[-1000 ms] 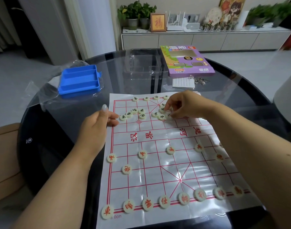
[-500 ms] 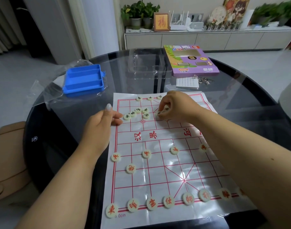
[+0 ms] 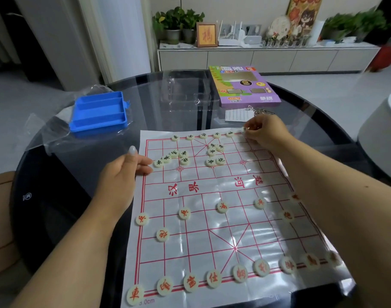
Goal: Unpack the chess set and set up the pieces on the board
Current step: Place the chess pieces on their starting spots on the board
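Note:
A white paper board (image 3: 212,218) with red lines lies on the round glass table. Red-lettered pieces (image 3: 213,278) stand along the near rows. Black-lettered pieces sit along the far row (image 3: 203,136) and in two loose clusters, one on the left (image 3: 174,157) and one near the middle (image 3: 214,153). My right hand (image 3: 265,134) is at the far right end of the far row and pinches a black-lettered piece (image 3: 244,129) at its fingertips. My left hand (image 3: 123,174) rests on the board's left edge, thumb up and fingers on the paper.
A blue plastic tray (image 3: 99,113) sits on a clear bag at the far left. The purple chess box (image 3: 241,85) lies at the far middle, with a paper slip (image 3: 236,114) and keys beside it. A clear plastic lid (image 3: 185,94) lies between tray and box.
My right hand has moved from the middle cluster of black pieces to the far right end of the back row, carrying a piece. The left hand stays on the board's edge.

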`<act>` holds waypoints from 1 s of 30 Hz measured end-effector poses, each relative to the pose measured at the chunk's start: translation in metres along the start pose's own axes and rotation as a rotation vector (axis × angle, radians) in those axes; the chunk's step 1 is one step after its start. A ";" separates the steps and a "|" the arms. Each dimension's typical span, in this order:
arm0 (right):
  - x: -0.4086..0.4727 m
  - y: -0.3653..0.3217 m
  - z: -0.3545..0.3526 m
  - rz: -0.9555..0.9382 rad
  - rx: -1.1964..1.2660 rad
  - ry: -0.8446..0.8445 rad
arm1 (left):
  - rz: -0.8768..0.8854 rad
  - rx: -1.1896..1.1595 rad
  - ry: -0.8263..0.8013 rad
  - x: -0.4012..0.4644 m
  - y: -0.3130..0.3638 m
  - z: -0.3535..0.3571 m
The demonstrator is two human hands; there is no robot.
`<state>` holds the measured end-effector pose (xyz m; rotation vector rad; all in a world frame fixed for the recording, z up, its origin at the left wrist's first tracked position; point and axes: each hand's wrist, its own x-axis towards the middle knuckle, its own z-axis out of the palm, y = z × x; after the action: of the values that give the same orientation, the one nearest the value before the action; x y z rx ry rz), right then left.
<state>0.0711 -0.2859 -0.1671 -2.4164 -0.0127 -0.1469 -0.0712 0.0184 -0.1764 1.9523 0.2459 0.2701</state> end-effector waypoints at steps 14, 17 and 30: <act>0.011 0.001 0.007 0.039 -0.111 -0.073 | -0.002 0.027 -0.001 0.000 -0.002 0.000; 0.011 0.001 0.004 0.072 -0.017 -0.054 | -0.009 0.030 0.001 0.001 -0.001 0.000; -0.032 -0.086 0.039 -0.340 -0.017 -0.199 | -0.007 -0.009 0.005 0.003 -0.003 0.000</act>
<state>0.0391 -0.1944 -0.1429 -2.4188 -0.5158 -0.0602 -0.0688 0.0206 -0.1787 1.9416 0.2538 0.2709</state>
